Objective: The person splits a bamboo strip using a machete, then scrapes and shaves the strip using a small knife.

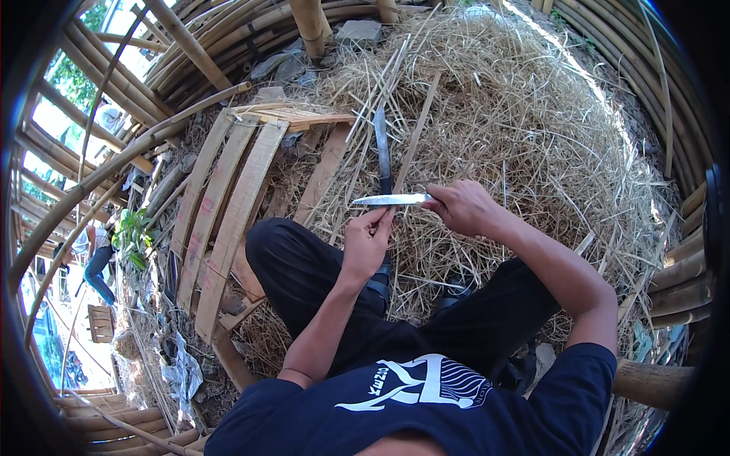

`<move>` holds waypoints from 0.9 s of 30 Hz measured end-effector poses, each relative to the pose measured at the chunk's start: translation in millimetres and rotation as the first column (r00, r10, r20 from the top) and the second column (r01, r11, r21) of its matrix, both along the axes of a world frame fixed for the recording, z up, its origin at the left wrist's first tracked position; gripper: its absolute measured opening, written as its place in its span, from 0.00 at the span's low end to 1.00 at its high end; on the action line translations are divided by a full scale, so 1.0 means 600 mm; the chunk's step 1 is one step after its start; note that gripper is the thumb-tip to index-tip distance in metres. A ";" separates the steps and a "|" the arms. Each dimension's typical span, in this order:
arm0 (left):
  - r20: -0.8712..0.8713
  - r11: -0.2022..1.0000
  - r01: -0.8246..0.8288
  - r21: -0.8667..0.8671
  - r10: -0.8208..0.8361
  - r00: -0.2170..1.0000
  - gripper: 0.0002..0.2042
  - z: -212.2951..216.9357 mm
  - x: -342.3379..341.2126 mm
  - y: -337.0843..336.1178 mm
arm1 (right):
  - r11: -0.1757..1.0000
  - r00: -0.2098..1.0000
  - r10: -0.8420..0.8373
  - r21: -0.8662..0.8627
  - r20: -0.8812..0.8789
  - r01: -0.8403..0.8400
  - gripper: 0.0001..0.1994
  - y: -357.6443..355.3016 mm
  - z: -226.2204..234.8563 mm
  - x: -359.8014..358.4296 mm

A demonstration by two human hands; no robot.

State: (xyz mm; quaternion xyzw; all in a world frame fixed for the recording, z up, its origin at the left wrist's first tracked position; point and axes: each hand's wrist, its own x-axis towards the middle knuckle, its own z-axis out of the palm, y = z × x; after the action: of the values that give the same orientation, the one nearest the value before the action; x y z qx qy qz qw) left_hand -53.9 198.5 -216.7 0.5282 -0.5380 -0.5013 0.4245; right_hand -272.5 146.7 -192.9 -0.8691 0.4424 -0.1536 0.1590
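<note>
My right hand (pixel 462 209) is closed round the handle of a knife (pixel 391 200). Its bright blade points left, just above the fingertips of my left hand (pixel 368 239). Those fingers are pinched together on the near end of a thin bamboo strip (pixel 420 135), which slants away to the upper right and passes beneath the blade. Just beyond the knife a machete (pixel 382 144) with a dark handle lies on the straw, its blade pointing away from me. Whether the knife's edge touches the strip I cannot tell.
Straw (pixel 525 129) covers the ground, with loose bamboo strips (pixel 380 91) on it. A slatted wooden crate (pixel 236 220) stands left of my knee. Bamboo poles (pixel 673 99) fence the sides. Another person (pixel 97 266) is beyond the poles at far left.
</note>
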 end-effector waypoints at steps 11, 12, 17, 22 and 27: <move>-0.126 0.970 0.008 0.241 0.023 0.992 0.12 0.028 0.044 0.113 | 0.641 0.643 -0.765 -0.112 -0.024 0.759 0.22 -0.122 0.012 -0.209; -0.120 0.972 -0.019 0.234 0.048 0.992 0.12 0.034 0.049 0.097 | 0.692 0.688 -0.722 0.075 0.074 0.718 0.22 -0.116 0.003 -0.202; -0.086 0.987 -0.050 0.152 0.063 0.994 0.11 0.027 0.037 0.056 | 0.876 0.915 -0.373 0.384 0.154 0.293 0.22 -0.041 0.060 -0.064; -0.058 0.994 0.037 0.099 -0.032 0.998 0.11 0.030 0.006 0.044 | 0.825 0.856 -0.356 0.556 0.375 0.099 0.24 -0.017 0.038 0.022; -0.166 0.941 0.194 0.278 -0.152 0.974 0.16 0.044 -0.011 0.060 | 0.728 0.680 -0.514 0.685 0.522 0.025 0.18 -0.022 0.022 0.010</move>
State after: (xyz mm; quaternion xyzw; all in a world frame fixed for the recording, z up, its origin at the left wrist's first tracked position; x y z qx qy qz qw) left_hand -60.5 234.7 -190.1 0.4986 -0.4709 -0.6471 0.3331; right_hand -266.3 133.7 -179.6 -0.5631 0.5077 -0.3281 0.5634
